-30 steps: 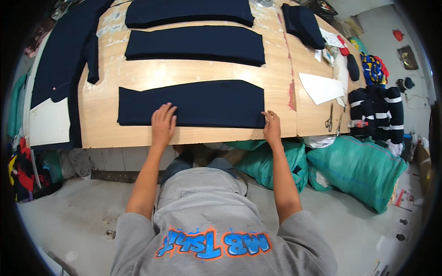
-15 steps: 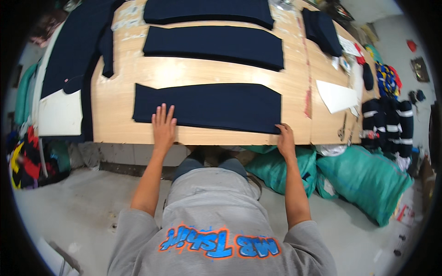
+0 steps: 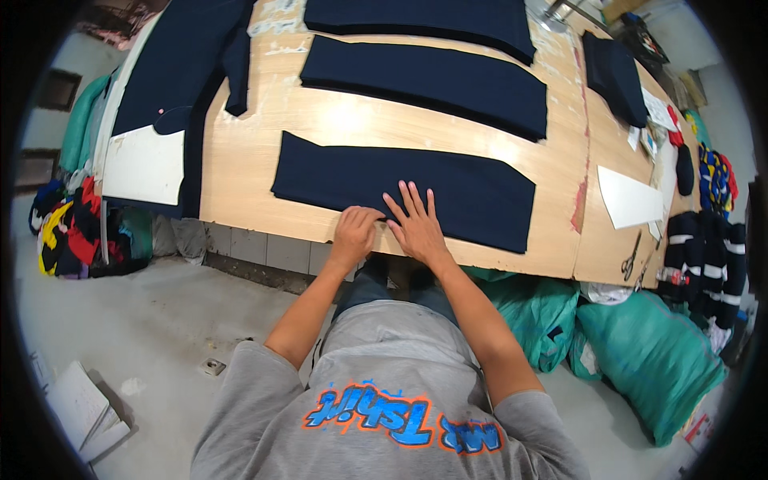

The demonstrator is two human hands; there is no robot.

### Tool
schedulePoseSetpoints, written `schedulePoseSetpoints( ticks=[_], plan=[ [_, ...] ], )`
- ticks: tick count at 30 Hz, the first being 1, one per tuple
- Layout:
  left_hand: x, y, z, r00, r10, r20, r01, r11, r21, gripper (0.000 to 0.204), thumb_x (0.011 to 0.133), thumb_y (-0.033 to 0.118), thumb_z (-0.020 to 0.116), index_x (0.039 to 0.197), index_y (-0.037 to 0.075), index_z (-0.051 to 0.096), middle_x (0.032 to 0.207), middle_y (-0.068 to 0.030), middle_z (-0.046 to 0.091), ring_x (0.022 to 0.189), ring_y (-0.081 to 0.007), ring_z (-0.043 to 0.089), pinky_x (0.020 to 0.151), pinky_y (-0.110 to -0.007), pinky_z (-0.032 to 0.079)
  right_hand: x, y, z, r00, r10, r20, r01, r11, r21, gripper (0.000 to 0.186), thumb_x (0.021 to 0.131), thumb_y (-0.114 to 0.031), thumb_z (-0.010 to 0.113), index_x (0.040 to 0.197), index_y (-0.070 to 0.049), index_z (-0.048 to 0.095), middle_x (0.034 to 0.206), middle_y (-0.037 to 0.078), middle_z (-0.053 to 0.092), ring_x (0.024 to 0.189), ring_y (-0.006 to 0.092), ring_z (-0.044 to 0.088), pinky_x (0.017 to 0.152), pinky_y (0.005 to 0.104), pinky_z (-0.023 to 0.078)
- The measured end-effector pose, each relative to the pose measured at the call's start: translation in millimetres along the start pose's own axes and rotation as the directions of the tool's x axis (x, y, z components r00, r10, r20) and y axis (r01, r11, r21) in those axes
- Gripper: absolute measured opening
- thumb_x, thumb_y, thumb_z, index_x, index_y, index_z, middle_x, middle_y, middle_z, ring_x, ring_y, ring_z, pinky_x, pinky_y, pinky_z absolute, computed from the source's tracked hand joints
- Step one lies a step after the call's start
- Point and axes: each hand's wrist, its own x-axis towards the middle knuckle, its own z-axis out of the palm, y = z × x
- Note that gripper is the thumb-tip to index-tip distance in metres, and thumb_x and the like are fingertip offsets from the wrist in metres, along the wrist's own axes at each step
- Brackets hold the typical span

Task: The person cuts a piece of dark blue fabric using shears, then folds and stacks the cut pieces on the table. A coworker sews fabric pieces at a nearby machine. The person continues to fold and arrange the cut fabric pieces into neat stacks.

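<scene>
A dark navy stack of cut fabric panels [image 3: 456, 180] lies lengthwise near the front edge of the wooden table [image 3: 264, 188]. My right hand [image 3: 418, 226] rests flat on its near edge, fingers spread and pointing away from me. Close beside it, my left hand [image 3: 355, 234] has its fingers bent and drawn together at the same edge, pinching the fabric there. The thumb tip of the left hand is hard to make out. Beyond lie another navy panel stack [image 3: 424, 84] and a further navy stack [image 3: 424, 18].
At the left is a large navy cloth [image 3: 172, 60] with a white pattern piece [image 3: 144, 166] on it. To the right are another white pattern piece [image 3: 630, 198], scissors [image 3: 631, 258] and a folded navy piece [image 3: 614, 78]. Green sacks [image 3: 652, 352] stand under the table's right side.
My left hand has slid right along the near edge and curled its fingers. My right hand has left the right corner, moved left and flattened on the fabric. The view has shifted.
</scene>
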Motion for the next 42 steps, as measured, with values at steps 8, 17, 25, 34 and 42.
schedulePoseSetpoints(
  ticks=[8,17,25,34,42],
  plan=[
    [17.6,7.0,-8.4,0.981,-0.054,-0.186,0.049,0.998,-0.03,0.035,0.087,-0.001,0.067,0.121,0.008,0.07,0.118,-0.0105,0.069,0.113,-0.0331,0.065,0.104,-0.049,0.049,-48.7,-11.0,-13.8,0.965,-0.176,0.194,0.173,0.984,0.032,0.056,0.108,-0.03,0.059,0.162,-0.018,0.049,0.175,0.016,0.033,0.165,0.0329,0.026,0.133,0.0597,0.017],
    [18.2,-108.4,-73.6,0.522,-0.608,-0.598,0.708,0.7,-0.094,0.026,0.104,0.016,0.064,0.127,0.004,0.069,0.121,-0.0149,0.072,0.116,-0.0345,0.067,0.104,-0.049,0.05,12.5,-5.7,-29.8,0.995,-0.094,-0.045,0.1,0.983,0.155,0.047,0.103,-0.009,0.062,0.15,-0.009,0.06,0.163,0.021,0.049,0.154,0.0394,0.043,0.129,0.0572,0.03],
    [-0.9,-148.1,-134.0,0.402,-0.901,-0.165,0.894,0.425,-0.144,0.039,0.099,0.036,0.078,0.116,0.002,0.077,0.108,-0.0158,0.08,0.101,-0.0302,0.077,0.09,-0.042,0.058,83.4,-5.8,-15.4,0.998,-0.015,-0.057,0.02,0.996,0.086,0.047,0.106,-0.01,0.06,0.153,-0.01,0.057,0.169,0.022,0.04,0.158,0.0409,0.036,0.131,0.0583,0.026],
    [-1.7,-160.5,-146.4,0.372,-0.928,-0.015,0.914,0.369,-0.168,0.032,0.093,0.032,0.084,0.106,0.002,0.079,0.099,-0.0141,0.081,0.093,-0.031,0.078,0.085,-0.042,0.059,74.0,21.1,-10.5,0.997,0.048,0.06,-0.045,0.997,-0.055,0.056,0.107,-0.012,0.058,0.162,-0.014,0.049,0.175,0.023,0.029,0.164,0.0407,0.024,0.133,0.0615,0.016],
    [19.1,-158.8,-171.2,0.431,-0.902,0.036,0.894,0.421,-0.152,0.031,0.091,0.032,0.086,0.092,0.002,0.077,0.085,-0.016,0.078,0.082,-0.0331,0.076,0.077,-0.044,0.058,70.6,22.6,-1.7,0.983,0.062,0.173,-0.039,0.99,-0.133,0.057,0.112,-0.019,0.047,0.168,-0.014,0.041,0.179,0.021,0.02,0.167,0.0377,0.016,0.135,0.0589,0.007]
  ],
)
